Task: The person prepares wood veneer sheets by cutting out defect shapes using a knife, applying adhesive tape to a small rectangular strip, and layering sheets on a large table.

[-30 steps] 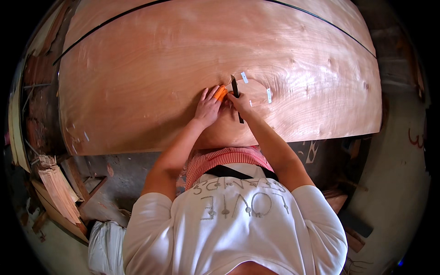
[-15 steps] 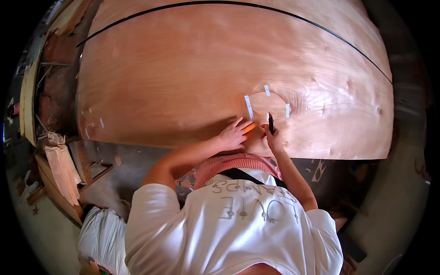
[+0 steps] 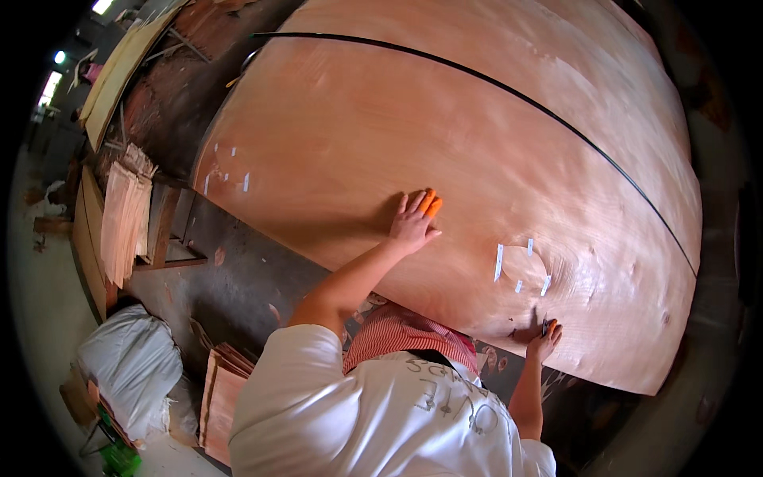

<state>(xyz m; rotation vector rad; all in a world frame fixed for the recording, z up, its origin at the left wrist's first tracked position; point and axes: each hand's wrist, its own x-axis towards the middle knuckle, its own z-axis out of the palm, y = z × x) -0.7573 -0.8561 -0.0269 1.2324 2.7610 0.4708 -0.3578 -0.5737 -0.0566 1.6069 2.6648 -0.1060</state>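
Wood sheet (image 3: 342,135) spreads out before the person, a black strip (image 3: 509,89) curving across it toward the right edge and an oval patch (image 3: 523,266) ringed by four white tape pieces (image 3: 499,262) lying toward its near right corner. The left hand (image 3: 412,226) rests on it, fingers spread and gripping nothing, while the right hand (image 3: 544,343), at the near edge, has its fingers curled around a mostly hidden dark tool (image 3: 547,327).

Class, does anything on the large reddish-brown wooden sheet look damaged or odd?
Yes: a roundish brown wood patch beyond the right hand. Its visible outline and the four narrow white tape strips around its edge interrupt the wooden sheet's surface.
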